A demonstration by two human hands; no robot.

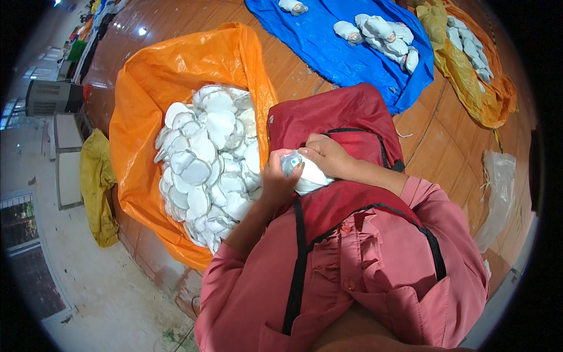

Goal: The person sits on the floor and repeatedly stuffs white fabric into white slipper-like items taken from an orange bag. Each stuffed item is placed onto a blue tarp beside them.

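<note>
Both my hands meet over my lap, which is draped in a dark red cloth. My left hand and my right hand together grip a stack of white moulded cups with a grey end facing up. Just left of my hands, an orange sack lies open, filled with several loose white moulded cups. My forearms wear pink sleeves.
A blue sheet at the top carries several bundled white stacks. An orange-yellow sheet with more stacks lies at the upper right. A clear plastic bag lies on the wooden platform at right; a yellow cloth hangs at left.
</note>
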